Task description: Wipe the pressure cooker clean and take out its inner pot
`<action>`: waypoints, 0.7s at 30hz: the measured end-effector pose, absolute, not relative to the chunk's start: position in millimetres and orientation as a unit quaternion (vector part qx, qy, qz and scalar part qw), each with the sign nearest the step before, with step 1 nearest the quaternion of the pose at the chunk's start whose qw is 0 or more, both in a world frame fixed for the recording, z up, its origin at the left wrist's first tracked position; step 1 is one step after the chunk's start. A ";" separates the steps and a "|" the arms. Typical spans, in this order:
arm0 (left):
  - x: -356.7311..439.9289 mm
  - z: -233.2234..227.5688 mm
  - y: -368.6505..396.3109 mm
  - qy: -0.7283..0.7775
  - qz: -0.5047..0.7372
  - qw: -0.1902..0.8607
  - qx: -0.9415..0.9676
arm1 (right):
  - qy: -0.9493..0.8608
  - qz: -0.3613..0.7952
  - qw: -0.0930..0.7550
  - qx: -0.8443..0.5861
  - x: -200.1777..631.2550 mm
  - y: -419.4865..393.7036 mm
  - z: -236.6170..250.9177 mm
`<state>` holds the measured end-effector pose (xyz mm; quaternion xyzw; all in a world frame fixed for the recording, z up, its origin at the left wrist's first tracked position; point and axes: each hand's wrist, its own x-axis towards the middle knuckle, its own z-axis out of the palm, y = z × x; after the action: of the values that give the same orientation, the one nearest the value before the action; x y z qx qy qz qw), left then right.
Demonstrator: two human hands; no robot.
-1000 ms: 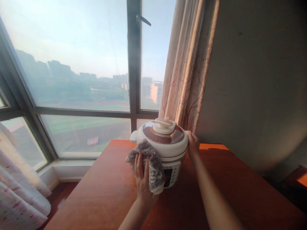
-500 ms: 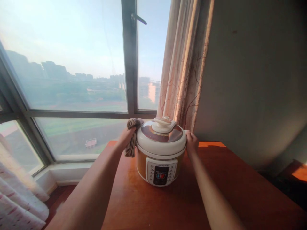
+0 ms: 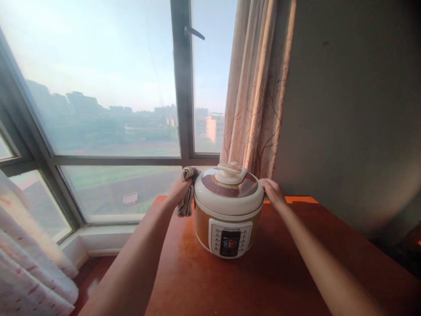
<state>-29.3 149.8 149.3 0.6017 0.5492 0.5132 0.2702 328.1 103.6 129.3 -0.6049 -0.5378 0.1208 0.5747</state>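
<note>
Grip, both sides: left hand bunched around a grey cloth, pressing it to the cooker's left flank; right hand spread flat against the right flank under the lid rim. Electric pressure cooker stands upright toward the far end of the wooden surface, near curtain and window. Judged heavy, rigid, smooth-walled and likely slippery; side lugs under the rim look the safest hold. Lid knob small, poor for lifting. Cloth soft, limp.
</note>
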 end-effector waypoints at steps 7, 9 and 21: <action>-29.9 145.6 151.8 0.553 0.503 0.266 0.609 | -0.668 0.029 0.519 -0.533 288.0 121.1 199.9; -30.2 144.6 150.8 0.550 0.502 0.272 0.609 | -0.716 -0.002 0.473 -0.513 264.4 123.9 215.5; -30.8 142.4 150.4 0.544 0.517 0.270 0.604 | -0.765 -0.150 0.193 -0.595 206.2 106.5 234.4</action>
<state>-30.8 150.4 142.4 0.6037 0.5439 0.5166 0.2700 206.2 106.5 234.4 -0.5954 -0.7654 -0.1498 0.1931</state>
